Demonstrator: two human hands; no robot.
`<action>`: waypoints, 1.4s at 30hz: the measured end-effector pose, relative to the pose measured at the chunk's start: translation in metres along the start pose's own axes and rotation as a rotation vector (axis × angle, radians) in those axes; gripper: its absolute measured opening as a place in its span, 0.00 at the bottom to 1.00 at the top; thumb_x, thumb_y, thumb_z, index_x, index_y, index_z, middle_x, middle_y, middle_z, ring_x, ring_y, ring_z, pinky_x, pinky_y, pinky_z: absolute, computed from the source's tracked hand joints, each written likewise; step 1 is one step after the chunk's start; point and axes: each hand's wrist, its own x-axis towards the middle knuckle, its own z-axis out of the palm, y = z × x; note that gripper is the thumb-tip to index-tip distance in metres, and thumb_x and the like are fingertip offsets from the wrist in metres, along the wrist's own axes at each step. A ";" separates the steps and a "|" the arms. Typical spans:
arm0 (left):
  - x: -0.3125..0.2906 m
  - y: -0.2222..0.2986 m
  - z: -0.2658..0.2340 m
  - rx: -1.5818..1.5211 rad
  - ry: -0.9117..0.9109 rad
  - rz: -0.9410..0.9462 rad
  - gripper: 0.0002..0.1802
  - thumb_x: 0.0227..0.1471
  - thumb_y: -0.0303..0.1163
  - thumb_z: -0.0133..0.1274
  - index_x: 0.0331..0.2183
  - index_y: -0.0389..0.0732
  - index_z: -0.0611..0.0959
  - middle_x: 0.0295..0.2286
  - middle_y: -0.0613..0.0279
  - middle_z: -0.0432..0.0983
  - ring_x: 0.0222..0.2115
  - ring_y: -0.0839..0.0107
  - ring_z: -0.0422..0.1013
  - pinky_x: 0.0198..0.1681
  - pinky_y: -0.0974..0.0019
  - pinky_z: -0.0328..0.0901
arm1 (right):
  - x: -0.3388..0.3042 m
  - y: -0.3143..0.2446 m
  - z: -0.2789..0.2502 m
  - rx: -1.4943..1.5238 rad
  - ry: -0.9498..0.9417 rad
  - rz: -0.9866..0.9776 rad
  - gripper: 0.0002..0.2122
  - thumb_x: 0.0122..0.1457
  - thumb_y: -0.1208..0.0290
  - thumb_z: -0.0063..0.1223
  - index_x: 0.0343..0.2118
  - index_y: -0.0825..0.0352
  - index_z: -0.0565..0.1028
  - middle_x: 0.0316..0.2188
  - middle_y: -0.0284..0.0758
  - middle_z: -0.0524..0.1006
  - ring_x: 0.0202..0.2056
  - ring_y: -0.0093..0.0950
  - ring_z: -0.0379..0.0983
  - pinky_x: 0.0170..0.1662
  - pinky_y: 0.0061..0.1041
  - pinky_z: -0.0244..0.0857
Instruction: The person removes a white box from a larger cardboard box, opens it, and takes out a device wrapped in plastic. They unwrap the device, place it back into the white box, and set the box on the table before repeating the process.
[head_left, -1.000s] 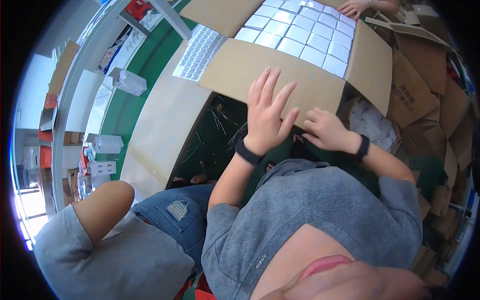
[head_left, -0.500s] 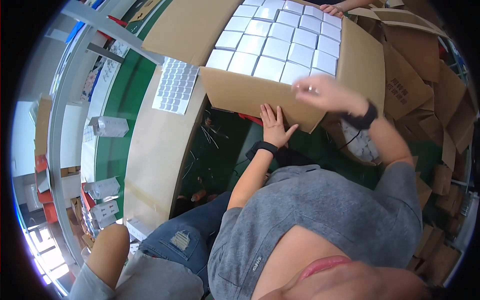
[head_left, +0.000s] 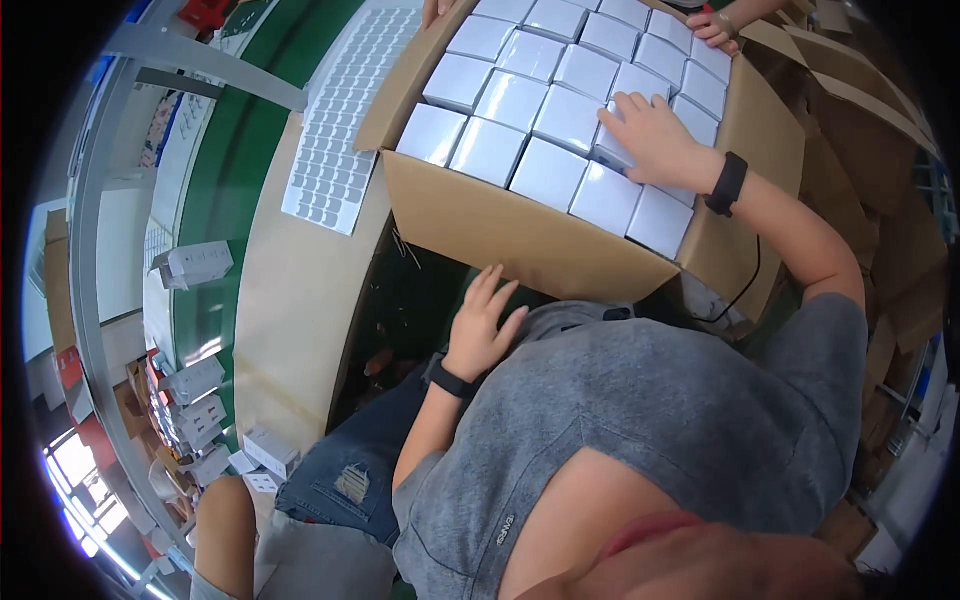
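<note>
A large brown carton (head_left: 500, 222) is filled with rows of small white boxes (head_left: 489, 152). My right hand (head_left: 660, 142) rests on top of them, right of the middle, palm down with its fingers spread over the boxes. Below the carton's near side, my left hand (head_left: 482, 328) holds nothing and its fingers are apart. Another person's hand (head_left: 712, 28) lies at the carton's far right edge. At the far left edge, fingers of a hand (head_left: 434, 10) show beside the carton's flap (head_left: 405, 85).
Printed label sheets (head_left: 335, 150) lie on the pale curved table (head_left: 290, 290) at the left. Several small packages stand on the green surface (head_left: 210, 310) beyond it. Flattened cardboard (head_left: 865, 160) piles up on the right. Another person sits near me at lower left.
My right hand has come down onto the white boxes. My left hand has drawn back from the carton's near wall toward me. The left flap, flat before, now stands up.
</note>
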 end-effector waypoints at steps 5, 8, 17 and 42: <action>0.028 0.008 -0.057 0.067 0.165 0.125 0.16 0.43 0.31 0.52 0.37 0.35 0.75 0.44 0.49 0.65 0.46 0.52 0.60 0.47 0.59 0.58 | 0.001 -0.017 0.005 -0.013 -0.036 0.232 0.32 0.35 0.69 0.59 0.48 0.67 0.61 0.43 0.40 0.62 0.46 0.36 0.58 0.42 0.33 0.56; 0.041 -0.004 -0.077 0.074 0.221 0.247 0.15 0.43 0.30 0.52 0.36 0.36 0.75 0.44 0.50 0.65 0.46 0.52 0.61 0.47 0.59 0.58 | 0.001 -0.020 0.024 0.015 0.073 0.264 0.32 0.34 0.72 0.59 0.48 0.68 0.61 0.46 0.40 0.61 0.48 0.36 0.57 0.44 0.34 0.56; 0.039 -0.037 -0.106 -0.093 0.291 0.520 0.12 0.43 0.29 0.52 0.34 0.37 0.76 0.44 0.51 0.65 0.45 0.53 0.61 0.45 0.59 0.59 | 0.003 -0.007 0.044 0.026 0.198 0.143 0.33 0.33 0.78 0.56 0.49 0.67 0.60 0.50 0.40 0.59 0.52 0.37 0.55 0.50 0.33 0.53; -0.023 -0.159 -0.159 0.432 0.828 0.198 0.45 0.26 0.41 0.65 0.46 0.35 0.62 0.38 0.50 0.63 0.41 0.53 0.60 0.45 0.56 0.55 | 0.178 -0.251 -0.060 0.744 0.272 -0.483 0.33 0.44 0.61 0.57 0.53 0.66 0.58 0.52 0.43 0.58 0.52 0.39 0.57 0.53 0.33 0.52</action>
